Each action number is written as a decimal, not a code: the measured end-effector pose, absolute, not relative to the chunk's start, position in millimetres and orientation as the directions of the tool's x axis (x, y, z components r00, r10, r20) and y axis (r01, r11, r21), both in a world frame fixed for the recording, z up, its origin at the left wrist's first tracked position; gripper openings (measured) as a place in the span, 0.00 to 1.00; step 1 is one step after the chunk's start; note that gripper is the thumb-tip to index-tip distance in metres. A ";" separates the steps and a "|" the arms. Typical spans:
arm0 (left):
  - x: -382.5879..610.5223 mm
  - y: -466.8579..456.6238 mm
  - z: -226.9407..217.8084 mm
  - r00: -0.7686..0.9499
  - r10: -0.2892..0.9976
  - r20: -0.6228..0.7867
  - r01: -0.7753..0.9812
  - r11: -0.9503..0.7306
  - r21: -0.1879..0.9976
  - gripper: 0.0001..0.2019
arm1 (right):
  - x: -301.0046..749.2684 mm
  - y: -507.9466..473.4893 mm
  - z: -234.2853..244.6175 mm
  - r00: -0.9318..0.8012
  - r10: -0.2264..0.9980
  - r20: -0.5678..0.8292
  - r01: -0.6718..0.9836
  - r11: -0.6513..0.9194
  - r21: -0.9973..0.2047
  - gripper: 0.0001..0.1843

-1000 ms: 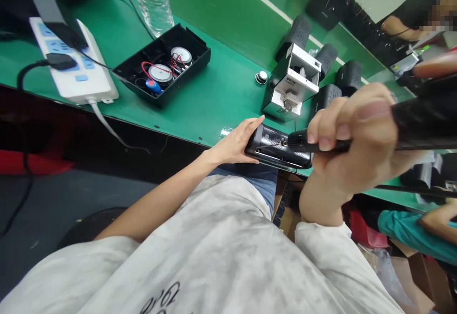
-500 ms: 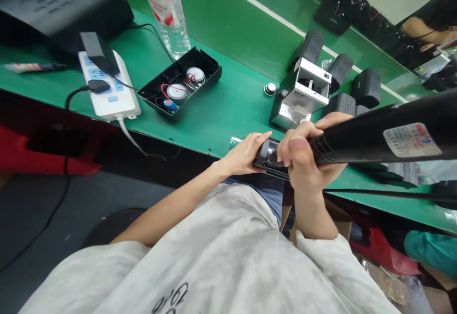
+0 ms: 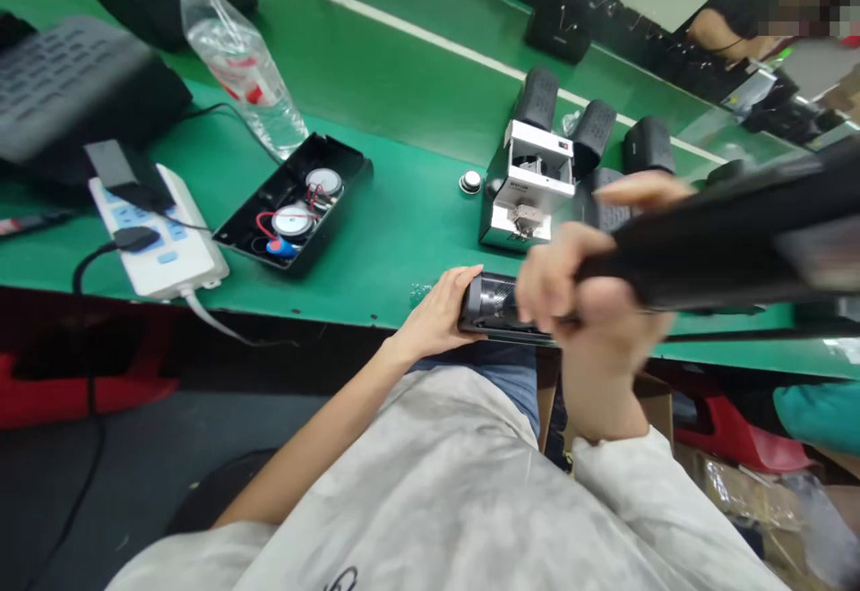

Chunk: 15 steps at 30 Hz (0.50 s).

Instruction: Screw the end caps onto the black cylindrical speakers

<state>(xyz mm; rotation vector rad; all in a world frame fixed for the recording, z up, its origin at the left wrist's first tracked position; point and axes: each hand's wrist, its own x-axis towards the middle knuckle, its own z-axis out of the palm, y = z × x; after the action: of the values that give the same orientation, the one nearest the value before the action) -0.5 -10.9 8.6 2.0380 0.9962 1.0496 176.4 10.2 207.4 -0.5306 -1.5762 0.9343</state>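
My left hand point(image 3: 436, 312) grips the left end of a black speaker housing point(image 3: 495, 301) at the table's front edge. Above the housing's other end, my right hand point(image 3: 595, 300) is wrapped around a thick black electric screwdriver point(image 3: 718, 237), blurred by motion. Its body stretches out to the right, and its tip is hidden behind my fingers. Just beyond the housing stands a silver and black screw feeder point(image 3: 528, 184). A small round speaker driver point(image 3: 470, 182) lies to the feeder's left. An open black case point(image 3: 235, 237) holds two round drivers with red wires and a blue part.
Left of the case lie a white power strip point(image 3: 144, 260) with plugs and a clear water bottle point(image 3: 245, 72). Black perforated housings point(image 3: 649, 145) stand behind the feeder. Another person's arm point(image 3: 718, 31) shows at the upper right. Red stools point(image 3: 745, 439) sit below the green table point(image 3: 396, 215).
The view has shifted, so the table things appear further left and lower. My right hand and the screwdriver have moved relative to the housing and are now blurred. My left hand still holds the housing.
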 end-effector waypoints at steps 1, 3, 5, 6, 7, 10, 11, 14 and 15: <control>-1.9 -10.7 7.0 0.407 0.827 0.389 0.342 -0.533 0.774 0.65 | 185.0 13.3 224.6 -0.214 0.739 0.639 -0.229 0.598 -0.768 0.17; -4.5 -10.1 5.1 0.420 0.821 0.387 0.359 -0.542 0.760 0.68 | 198.6 25.8 253.6 -0.125 0.700 0.703 -0.243 0.666 -0.706 0.11; -6.5 -9.8 5.3 0.434 0.822 0.370 0.364 -0.535 0.762 0.70 | 204.2 49.5 267.4 0.124 0.604 0.787 -0.141 0.796 -0.588 0.20; -7.3 -9.7 5.9 0.439 0.821 0.364 0.362 -0.533 0.765 0.70 | 204.5 65.0 267.8 0.262 0.519 0.814 -0.079 0.852 -0.517 0.17; -7.9 -9.6 6.6 0.441 0.820 0.364 0.360 -0.533 0.765 0.70 | 203.9 81.8 264.6 0.363 0.451 0.816 -0.014 0.878 -0.479 0.14; -9.1 -9.9 7.8 0.438 0.822 0.365 0.358 -0.532 0.768 0.69 | 203.3 130.1 243.1 0.347 0.453 0.821 0.104 0.852 -0.514 0.17; -9.3 -10.1 7.8 0.436 0.823 0.363 0.358 -0.529 0.770 0.68 | 204.2 143.1 234.9 0.305 0.488 0.818 0.131 0.829 -0.544 0.20; -9.7 -10.7 7.1 0.432 0.827 0.360 0.353 -0.523 0.776 0.69 | 207.6 170.4 214.0 0.280 0.484 0.829 0.138 0.834 -0.534 0.28; -9.7 -10.8 6.9 0.429 0.828 0.361 0.351 -0.521 0.778 0.69 | 208.4 175.8 208.9 0.290 0.480 0.828 0.129 0.838 -0.530 0.30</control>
<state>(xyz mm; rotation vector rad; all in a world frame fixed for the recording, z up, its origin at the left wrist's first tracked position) -9.7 -10.8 6.9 2.0689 0.9899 1.0027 208.4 175.8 208.9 -0.5665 -1.2726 0.2515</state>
